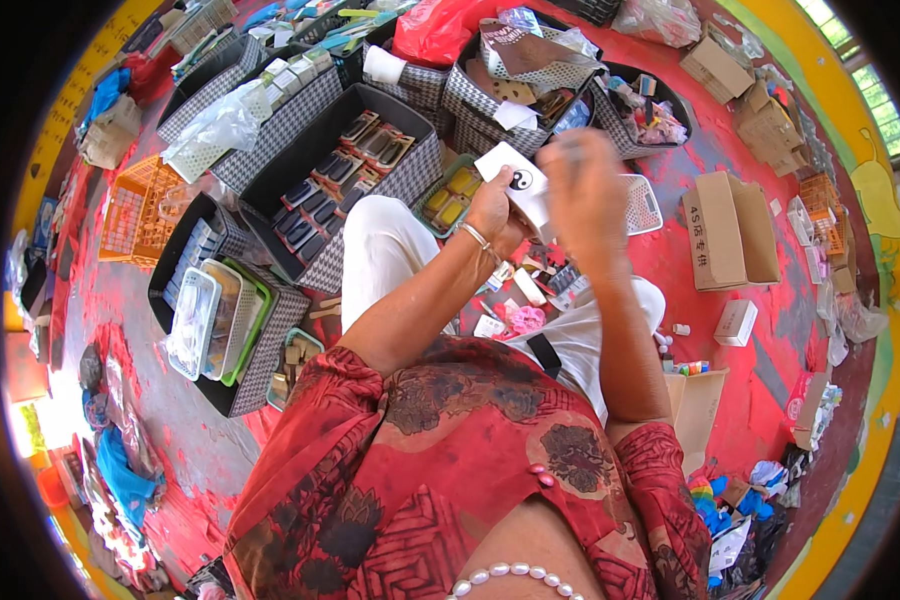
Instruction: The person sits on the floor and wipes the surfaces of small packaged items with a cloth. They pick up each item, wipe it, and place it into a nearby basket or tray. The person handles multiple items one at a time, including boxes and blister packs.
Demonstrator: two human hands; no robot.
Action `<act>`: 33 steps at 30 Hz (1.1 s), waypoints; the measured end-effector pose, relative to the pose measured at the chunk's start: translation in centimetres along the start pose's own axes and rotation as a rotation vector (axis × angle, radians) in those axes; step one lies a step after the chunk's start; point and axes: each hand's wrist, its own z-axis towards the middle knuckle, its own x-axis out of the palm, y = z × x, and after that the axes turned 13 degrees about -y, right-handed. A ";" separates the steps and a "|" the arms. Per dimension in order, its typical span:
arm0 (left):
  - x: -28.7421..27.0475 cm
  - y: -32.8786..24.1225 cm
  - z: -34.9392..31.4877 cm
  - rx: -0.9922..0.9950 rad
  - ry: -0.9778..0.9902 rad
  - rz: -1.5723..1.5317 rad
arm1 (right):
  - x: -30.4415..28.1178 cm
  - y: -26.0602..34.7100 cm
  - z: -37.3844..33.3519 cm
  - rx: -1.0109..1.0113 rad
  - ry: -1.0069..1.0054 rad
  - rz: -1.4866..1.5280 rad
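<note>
White box juts rightward from the left hand clasping it, grip of blurred right hand unclear

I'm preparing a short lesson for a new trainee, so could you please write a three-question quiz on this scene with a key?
1. Multiple choice: What is the main colour of the box in the left hand?
a) orange
b) green
c) white

2. True or false: The bright green tray stands on the person's left side.

3. Fill in the gap: The left hand shows fairly sharply, while the ____ hand is blurred.

Key:
1. c
2. True
3. right; the right hand is smeared in the picture.
</note>
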 end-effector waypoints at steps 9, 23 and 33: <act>0.0 -0.3 -0.7 0.374 -0.186 -0.010 | -2.8 -8.9 0.4 0.425 0.178 -0.255; -2.9 -3.8 -5.2 0.683 -0.124 -0.126 | 3.1 -2.0 -4.3 1.336 0.501 0.837; -14.6 -13.6 -13.9 0.660 -0.037 -0.050 | 8.3 -4.2 3.4 1.238 0.499 0.821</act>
